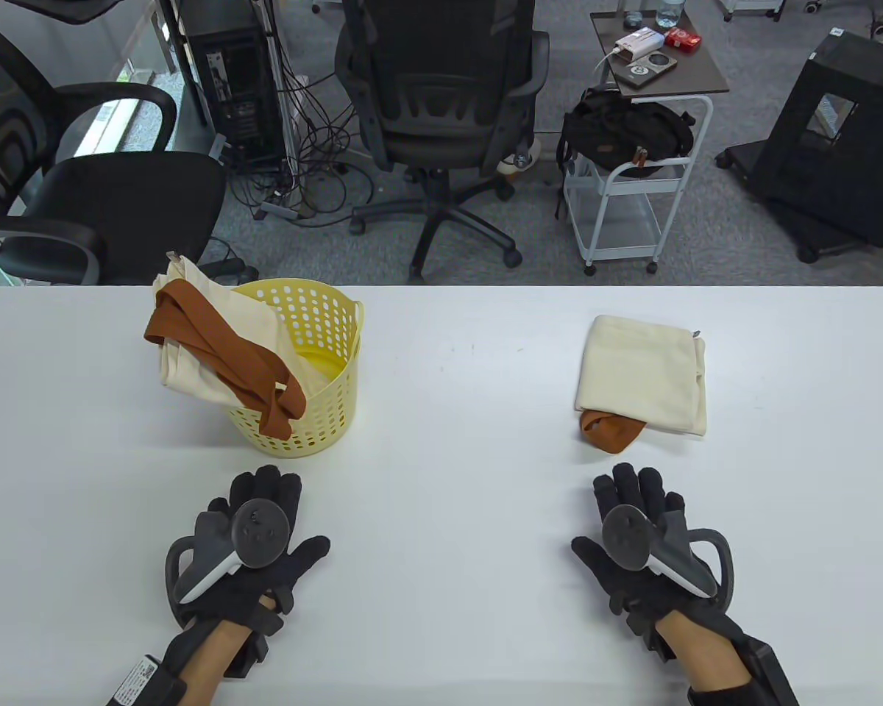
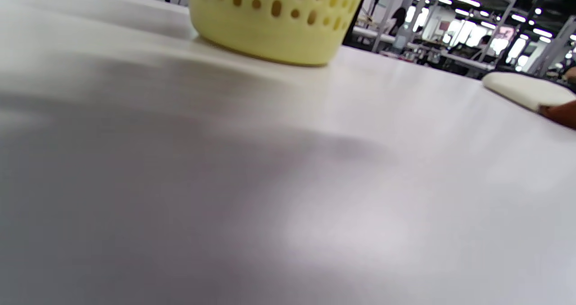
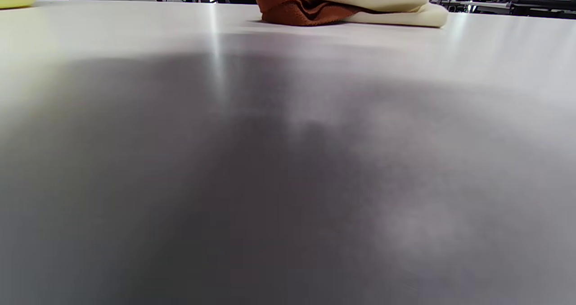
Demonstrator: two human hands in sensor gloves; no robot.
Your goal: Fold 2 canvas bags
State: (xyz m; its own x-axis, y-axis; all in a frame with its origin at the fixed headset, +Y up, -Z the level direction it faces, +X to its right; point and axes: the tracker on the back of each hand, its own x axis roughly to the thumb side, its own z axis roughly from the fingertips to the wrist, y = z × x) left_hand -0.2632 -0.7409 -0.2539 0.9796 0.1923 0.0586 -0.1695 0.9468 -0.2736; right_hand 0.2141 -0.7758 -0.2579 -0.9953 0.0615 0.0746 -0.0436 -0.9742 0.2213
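I have the white bench [image 1: 441,382] filling the lower half of the table view, and everything I work with sits on it. The largest thing is the yellow basket [image 1: 324,412], standing near the far left corner; from the left wrist view I see only its perforated base on the surface. An unfolded canvas bag [image 1: 191,353], cream with brown straps [image 1: 228,353], lies stuffed in the basket and spills over its left rim, the straps trailing down the near wall. Toward the far right edge lies the folded canvas bag [image 1: 644,371], a flat cream rectangle with a brown strap end [image 1: 607,430] poking out at its near left corner; the right wrist view shows it lying flat on the bench. My left hand [image 1: 254,544] rests palm down near the front edge, just this side of the basket and apart from it, fingers spread wide and holding nothing. My right hand [image 1: 647,544] lies the same way near the front edge, just short of the folded bag without touching it, fingers wide and empty
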